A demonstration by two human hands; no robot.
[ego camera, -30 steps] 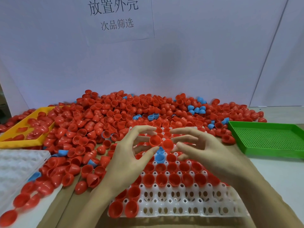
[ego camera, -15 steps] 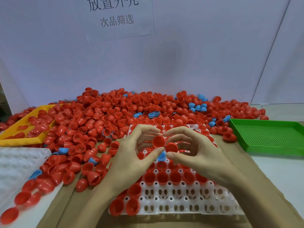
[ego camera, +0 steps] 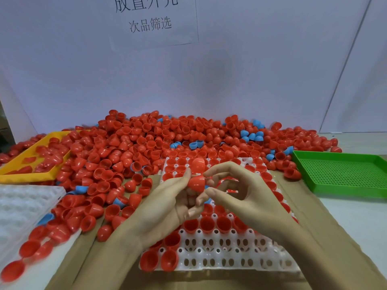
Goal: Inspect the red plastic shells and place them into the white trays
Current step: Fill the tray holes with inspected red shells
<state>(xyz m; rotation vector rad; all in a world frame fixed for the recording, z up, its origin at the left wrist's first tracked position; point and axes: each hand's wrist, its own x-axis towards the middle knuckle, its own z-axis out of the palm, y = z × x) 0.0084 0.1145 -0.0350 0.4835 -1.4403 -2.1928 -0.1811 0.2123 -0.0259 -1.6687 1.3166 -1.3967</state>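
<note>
My left hand (ego camera: 165, 208) and right hand (ego camera: 249, 199) meet fingertip to fingertip above the white tray (ego camera: 219, 255). Two red shells sit between them: a lower red shell (ego camera: 196, 183) and an upper red shell (ego camera: 198, 164). My left hand lies palm up, and its thumb presses on the shells' left side. My right index finger and thumb curve round the lower shell's right side. Exactly which fingers hold the upper shell is hidden. Several rows of the tray hold red shells (ego camera: 206, 225), open side up.
A big pile of red shells (ego camera: 146, 143) with some blue shells (ego camera: 251, 136) covers the back of the table. A yellow tray (ego camera: 27, 176) is at the left, a second white tray (ego camera: 21, 208) at the near left and a green perforated tray (ego camera: 345, 174) at the right. Brown cardboard (ego camera: 318, 231) lies underneath.
My left hand has turned palm up. The two shells, earlier side by side with open mouths showing, now sit one above the other with their domes towards me.
</note>
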